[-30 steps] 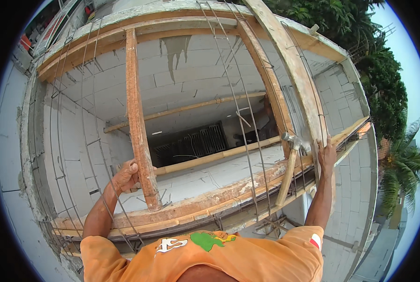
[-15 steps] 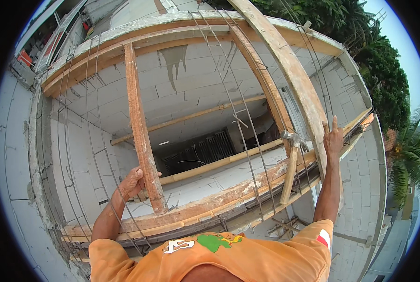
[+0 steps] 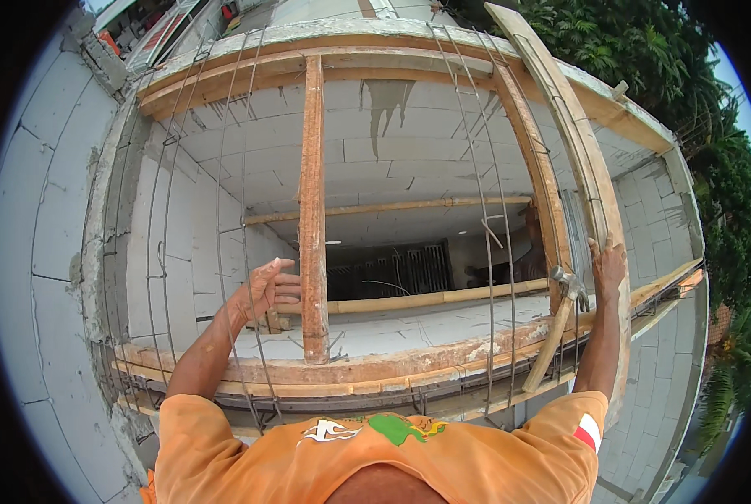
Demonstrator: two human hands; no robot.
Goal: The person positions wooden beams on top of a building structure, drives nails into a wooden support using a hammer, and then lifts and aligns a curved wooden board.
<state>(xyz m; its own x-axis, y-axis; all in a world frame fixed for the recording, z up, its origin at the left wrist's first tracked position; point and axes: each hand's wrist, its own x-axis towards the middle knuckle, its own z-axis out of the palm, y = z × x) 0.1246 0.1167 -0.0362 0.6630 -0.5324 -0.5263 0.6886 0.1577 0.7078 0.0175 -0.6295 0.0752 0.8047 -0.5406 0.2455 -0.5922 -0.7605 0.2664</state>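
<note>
My left hand [image 3: 270, 292] is open, fingers spread just left of an upright-running timber beam [image 3: 313, 210] that spans the wall opening, close to thin steel reinforcing bars [image 3: 243, 168]. My right hand [image 3: 608, 265] grips a long, pale wooden plank [image 3: 573, 113] that has wire or bars lying along it. A claw hammer [image 3: 560, 319] with a wooden handle rests on the front timbers, just left of that hand. Another reddish timber [image 3: 526, 143] runs alongside the plank, on its left.
Grey block walls [image 3: 52, 235] surround a deep shaft, crossed lower down by bamboo poles [image 3: 426, 297]. A front formwork beam [image 3: 409, 365] with rebar runs under my arms. Trees [image 3: 703, 160] stand beyond the right side; neighbouring structures show at top left.
My left hand has come off the timber beam and opened. My right hand's raised finger has lowered onto the plank. The whole scene has shifted rightward in view.
</note>
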